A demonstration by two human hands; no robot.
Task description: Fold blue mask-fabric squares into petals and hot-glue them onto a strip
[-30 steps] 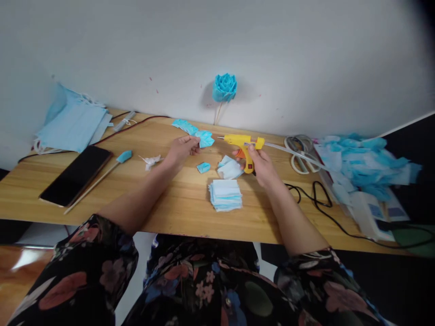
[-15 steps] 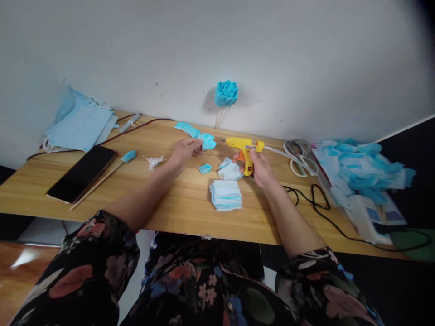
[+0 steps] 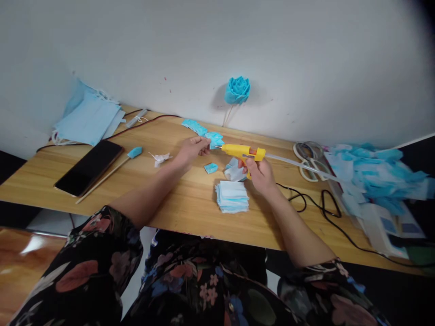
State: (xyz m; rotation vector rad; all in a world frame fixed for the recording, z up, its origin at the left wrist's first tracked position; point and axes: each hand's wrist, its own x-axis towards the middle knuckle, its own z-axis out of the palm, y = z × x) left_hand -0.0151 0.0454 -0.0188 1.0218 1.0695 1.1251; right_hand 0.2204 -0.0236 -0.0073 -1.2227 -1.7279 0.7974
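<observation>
My left hand point(image 3: 196, 150) pinches the near edge of a folded blue fabric petal point(image 3: 215, 138), at the right end of a row of similar petals point(image 3: 194, 127). Wrapped round the handle of a yellow hot glue gun point(image 3: 238, 151), my right hand point(image 3: 260, 174) holds it level. The metal nozzle points left, close to the pinched petal; whether they touch is unclear. A clear glue stick point(image 3: 292, 163) sticks out of the gun's back. Below the nozzle lie a single folded petal point(image 3: 211, 168) and loose pale pieces point(image 3: 234, 171), with a stack of cut squares point(image 3: 232, 196) nearer me.
A blue fabric flower point(image 3: 237, 90) on a stick stands against the wall. To the left are face masks point(image 3: 89, 118), a phone point(image 3: 89, 167) and a blue-tipped stick point(image 3: 105, 179). Scissors point(image 3: 308, 170), a black cord point(image 3: 343, 233) and heaped blue scraps point(image 3: 370, 172) lie right.
The glue gun has tipped from upright toward its side, and its nozzle has dropped nearer my left fingers. My left hand keeps its pinch. The whole view has shifted slightly.
</observation>
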